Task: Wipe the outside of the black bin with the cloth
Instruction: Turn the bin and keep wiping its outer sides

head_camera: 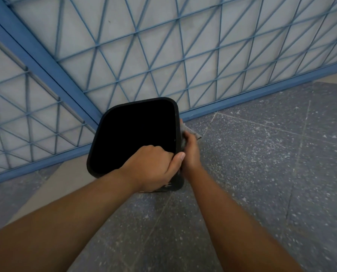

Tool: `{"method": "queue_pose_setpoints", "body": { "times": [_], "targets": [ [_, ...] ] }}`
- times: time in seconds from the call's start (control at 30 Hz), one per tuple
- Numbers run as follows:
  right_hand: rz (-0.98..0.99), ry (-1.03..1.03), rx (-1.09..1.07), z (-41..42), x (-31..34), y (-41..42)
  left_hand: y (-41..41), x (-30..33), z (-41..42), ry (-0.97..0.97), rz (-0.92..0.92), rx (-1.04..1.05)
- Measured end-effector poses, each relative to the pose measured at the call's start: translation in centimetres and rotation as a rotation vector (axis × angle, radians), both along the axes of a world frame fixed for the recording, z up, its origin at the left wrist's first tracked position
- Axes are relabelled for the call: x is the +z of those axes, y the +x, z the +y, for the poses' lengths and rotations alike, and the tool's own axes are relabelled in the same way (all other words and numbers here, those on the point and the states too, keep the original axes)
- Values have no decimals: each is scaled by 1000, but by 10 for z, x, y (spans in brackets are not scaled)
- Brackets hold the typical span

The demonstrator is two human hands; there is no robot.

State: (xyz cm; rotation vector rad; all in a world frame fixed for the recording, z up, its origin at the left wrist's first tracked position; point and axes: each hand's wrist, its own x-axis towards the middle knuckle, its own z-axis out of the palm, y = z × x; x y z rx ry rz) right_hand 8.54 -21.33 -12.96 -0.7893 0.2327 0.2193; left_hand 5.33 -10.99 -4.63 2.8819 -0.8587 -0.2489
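Note:
The black bin [112, 118] stands on the floor in a corner, seen from above, its square mouth dark inside. My left hand [154, 165] grips the near right corner of its rim, fingers inside and thumb outside. My right hand [190, 152] presses a grey cloth [192, 132] flat against the bin's right outer wall. Only a strip of the cloth shows past my fingers. The bin's other outer walls are hidden from this angle.
A blue metal railing [242, 97] with diamond mesh runs right behind the bin, and a second section [46, 161] meets it at the left. Dark speckled floor tiles [261, 163] stretch to the right and toward me. A pale strip of floor [52, 193] lies at the left.

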Motion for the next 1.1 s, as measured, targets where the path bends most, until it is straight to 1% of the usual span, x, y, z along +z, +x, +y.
{"method": "queue_pose_setpoints", "body": {
  "times": [0.07, 0.17, 0.27, 0.37, 0.43, 0.5, 0.57, 0.63, 0.77, 0.83, 0.93, 1.0, 1.1],
  "targets": [
    [-3, -39, 2, 0, 0, 0, 1, 0, 1, -1, -13, -1],
    [21, -29, 0, 6, -10, -15, -2, -1, 0, 6, -22, -11],
    [-3, -26, 16, 3, -7, -6, 0, -1, 0, -5, -22, -13],
    [9, 48, 15, 1, 6, 9, 1, 0, 1, -11, -13, -8],
    [24, 138, -2, 1, 9, 8, 0, 0, 2, -7, -16, -11],
    [23, 272, -63, -8, 10, 0, -1, 0, 4, -21, -38, -24],
    [22, 341, -133, -23, 11, -6, -1, 1, 6, -18, -39, -37],
    [39, 321, -203, -42, 9, -9, -1, 4, 10, -2, 9, -29],
    [69, 168, -307, -78, 5, -17, -2, 9, 15, 79, 110, 35],
    [95, 132, -353, -92, 1, -22, -4, 8, 10, 113, 152, 142],
    [146, 134, -409, -106, -6, -26, -5, 2, -6, 75, 222, 342],
    [149, 145, -420, -111, -11, -27, -6, -3, -18, 42, 186, 405],
    [190, 140, -405, -114, -16, -30, -10, -6, -24, 60, 75, 399]
  ]
}}
